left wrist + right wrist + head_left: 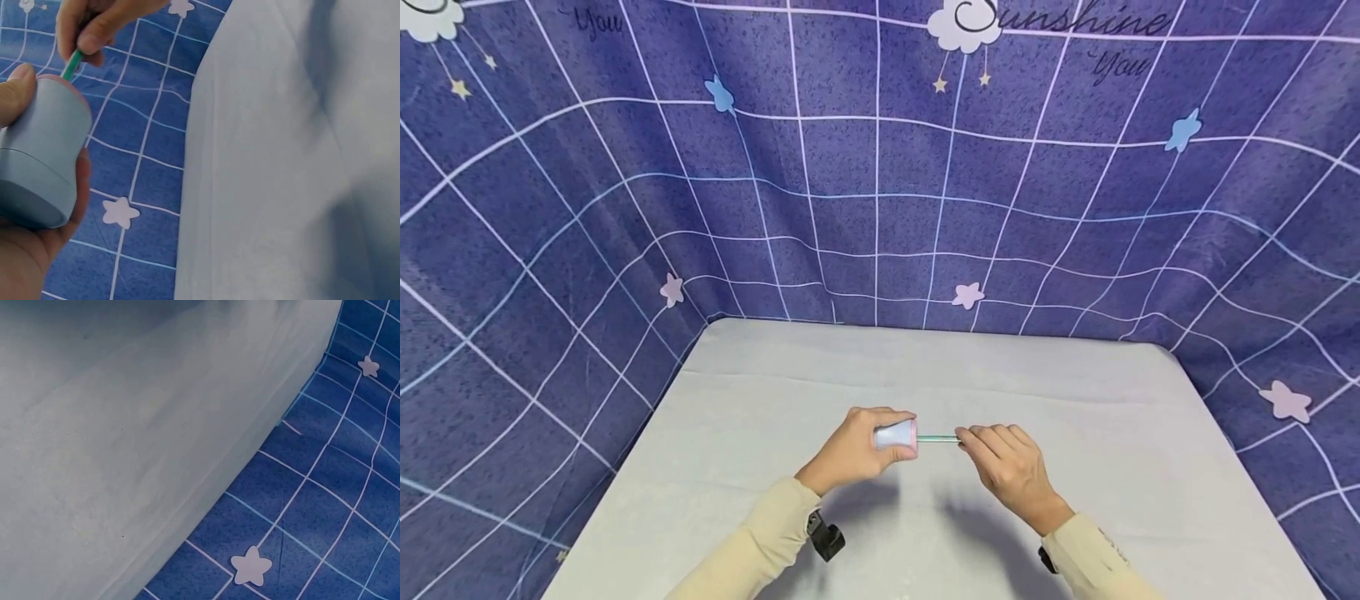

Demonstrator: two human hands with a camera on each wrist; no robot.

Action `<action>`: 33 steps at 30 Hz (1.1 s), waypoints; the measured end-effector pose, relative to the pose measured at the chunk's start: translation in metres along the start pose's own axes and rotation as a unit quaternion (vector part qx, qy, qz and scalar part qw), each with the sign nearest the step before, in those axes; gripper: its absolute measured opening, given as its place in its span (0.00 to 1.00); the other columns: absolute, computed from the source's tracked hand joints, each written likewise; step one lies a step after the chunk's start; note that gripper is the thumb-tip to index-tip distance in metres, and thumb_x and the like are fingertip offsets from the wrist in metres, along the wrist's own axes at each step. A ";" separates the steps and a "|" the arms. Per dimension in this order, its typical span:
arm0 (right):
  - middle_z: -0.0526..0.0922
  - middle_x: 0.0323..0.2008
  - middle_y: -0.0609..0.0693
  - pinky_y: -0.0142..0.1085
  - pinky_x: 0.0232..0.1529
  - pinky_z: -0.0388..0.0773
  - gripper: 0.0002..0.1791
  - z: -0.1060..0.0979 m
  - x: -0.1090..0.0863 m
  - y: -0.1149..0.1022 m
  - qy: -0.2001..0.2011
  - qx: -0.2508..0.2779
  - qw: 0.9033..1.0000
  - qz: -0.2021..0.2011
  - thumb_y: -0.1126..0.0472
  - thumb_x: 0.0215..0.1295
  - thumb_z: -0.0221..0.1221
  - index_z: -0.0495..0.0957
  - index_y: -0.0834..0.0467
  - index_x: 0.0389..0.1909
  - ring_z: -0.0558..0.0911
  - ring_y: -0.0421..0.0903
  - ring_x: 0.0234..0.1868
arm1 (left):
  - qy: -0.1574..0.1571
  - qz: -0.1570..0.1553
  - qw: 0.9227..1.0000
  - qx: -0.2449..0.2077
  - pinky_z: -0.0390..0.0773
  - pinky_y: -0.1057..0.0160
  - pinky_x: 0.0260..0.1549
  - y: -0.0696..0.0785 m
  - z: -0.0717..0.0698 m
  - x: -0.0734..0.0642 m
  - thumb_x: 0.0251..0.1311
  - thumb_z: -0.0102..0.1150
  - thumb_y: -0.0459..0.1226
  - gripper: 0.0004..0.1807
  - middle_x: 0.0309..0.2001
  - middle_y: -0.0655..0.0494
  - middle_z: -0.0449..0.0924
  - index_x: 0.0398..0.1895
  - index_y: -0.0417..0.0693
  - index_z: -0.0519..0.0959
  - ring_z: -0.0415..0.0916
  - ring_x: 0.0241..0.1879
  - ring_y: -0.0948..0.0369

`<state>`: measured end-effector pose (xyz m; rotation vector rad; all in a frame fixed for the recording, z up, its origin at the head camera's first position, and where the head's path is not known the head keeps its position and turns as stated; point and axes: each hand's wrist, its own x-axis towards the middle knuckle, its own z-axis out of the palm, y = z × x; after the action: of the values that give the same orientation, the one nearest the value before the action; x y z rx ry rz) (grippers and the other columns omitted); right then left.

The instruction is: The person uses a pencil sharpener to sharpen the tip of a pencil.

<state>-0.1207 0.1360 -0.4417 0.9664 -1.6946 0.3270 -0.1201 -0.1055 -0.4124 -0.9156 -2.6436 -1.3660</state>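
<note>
My left hand point(853, 446) grips a light-blue, waisted pencil sharpener point(893, 434) with a pink end, held sideways above the table. From that pink end a thin green pencil point(937, 438) sticks out to the right. The fingers and thumb of my right hand point(1009, 467) pinch the pencil's other end. In the left wrist view the sharpener point(47, 134) shows its flat, dark base, and the green pencil point(73, 65) meets its far end. The pencil's tip is hidden. Neither hand shows in the right wrist view.
A white cloth covers the table point(760, 400) under both hands. Purple-blue curtains point(850, 217) with grid lines, stars and clouds hang behind and at both sides. Dark wrist devices, one being a black camera mount point(826, 537), sit by the cream sleeves point(760, 533).
</note>
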 end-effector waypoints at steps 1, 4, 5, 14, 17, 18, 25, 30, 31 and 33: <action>0.82 0.25 0.49 0.30 0.21 0.68 0.15 0.000 0.000 0.000 0.000 0.007 1.000 0.002 0.60 0.70 0.51 0.84 0.62 0.32 0.77 0.43 0.22 | -0.002 -0.001 1.000 0.002 0.76 0.70 0.28 0.000 -0.001 0.000 0.50 0.70 0.39 0.24 0.41 0.51 0.85 0.51 0.38 0.80 0.74 0.29 0.67; 0.82 0.25 0.49 0.30 0.21 0.68 0.14 -0.001 -0.002 -0.002 -0.004 0.031 0.999 0.018 0.60 0.70 0.52 0.84 0.62 0.32 0.77 0.42 0.22 | -0.011 -0.006 1.000 0.003 0.76 0.70 0.29 0.001 -0.002 -0.001 0.51 0.70 0.39 0.23 0.42 0.50 0.85 0.51 0.39 0.81 0.75 0.30 0.66; 0.82 0.25 0.49 0.29 0.21 0.69 0.14 -0.001 -0.003 -0.003 -0.006 0.038 0.999 0.023 0.60 0.70 0.52 0.84 0.62 0.33 0.78 0.42 0.22 | -0.016 -0.008 1.000 0.001 0.76 0.70 0.29 0.002 -0.003 -0.001 0.51 0.70 0.39 0.23 0.42 0.50 0.85 0.50 0.39 0.81 0.75 0.30 0.66; 0.77 0.19 0.41 0.22 0.14 0.59 0.16 -0.002 -0.009 -0.011 -0.040 0.076 0.993 0.077 0.54 0.71 0.52 0.82 0.56 0.28 0.66 0.34 0.14 | 0.004 0.057 0.998 0.020 0.77 0.71 0.32 -0.004 0.008 -0.012 0.50 0.70 0.38 0.25 0.43 0.48 0.84 0.52 0.37 0.79 0.77 0.34 0.63; 0.77 0.18 0.38 0.18 0.14 0.58 0.08 -0.007 -0.008 -0.012 -0.098 0.134 0.976 0.138 0.56 0.64 0.60 0.81 0.52 0.26 0.63 0.28 0.14 | 0.038 0.130 0.987 0.085 0.79 0.70 0.36 -0.010 0.018 -0.017 0.47 0.72 0.38 0.28 0.44 0.48 0.83 0.52 0.35 0.78 0.79 0.39 0.60; 0.77 0.17 0.37 0.18 0.14 0.58 0.06 -0.009 -0.007 -0.012 -0.122 0.158 0.966 0.167 0.57 0.60 0.63 0.81 0.51 0.25 0.62 0.27 0.14 | 0.050 0.160 0.980 0.109 0.79 0.70 0.38 -0.012 0.021 -0.018 0.47 0.72 0.38 0.28 0.45 0.47 0.82 0.52 0.35 0.78 0.80 0.41 0.59; 0.71 0.14 0.39 0.25 0.16 0.58 0.04 -0.019 0.005 0.003 -0.333 0.402 0.742 0.422 0.65 0.55 0.65 0.82 0.59 0.22 0.61 0.29 0.14 | 0.119 0.356 0.886 0.273 0.79 0.67 0.43 -0.021 0.035 -0.018 0.62 0.59 0.44 0.24 0.44 0.46 0.81 0.52 0.32 0.76 0.78 0.39 0.59; 0.70 0.13 0.43 0.28 0.20 0.62 0.10 -0.018 0.007 0.008 -0.403 0.470 0.598 0.509 0.66 0.58 0.61 0.80 0.72 0.26 0.66 0.36 0.16 | 0.131 0.413 0.834 0.341 0.78 0.64 0.45 -0.024 0.034 -0.018 0.71 0.44 0.45 0.24 0.44 0.46 0.81 0.51 0.31 0.76 0.78 0.38 0.58; 0.71 0.14 0.43 0.28 0.20 0.62 0.10 -0.018 0.007 0.007 -0.405 0.467 0.596 0.513 0.65 0.58 0.61 0.80 0.72 0.26 0.67 0.37 0.17 | 0.128 0.413 0.833 0.345 0.78 0.63 0.46 -0.024 0.034 -0.018 0.72 0.43 0.45 0.24 0.44 0.46 0.81 0.52 0.32 0.76 0.78 0.39 0.58; 0.73 0.15 0.44 0.28 0.20 0.63 0.10 -0.016 0.005 0.006 -0.399 0.459 0.607 0.511 0.64 0.59 0.61 0.81 0.70 0.27 0.68 0.37 0.17 | 0.121 0.406 0.838 0.344 0.78 0.64 0.46 -0.025 0.031 -0.017 0.71 0.44 0.45 0.24 0.45 0.47 0.81 0.52 0.32 0.75 0.78 0.40 0.58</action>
<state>-0.1140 0.1479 -0.4297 0.6903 -2.9133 1.9341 -0.1114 -0.1016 -0.4545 -1.3519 -1.8810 -0.2687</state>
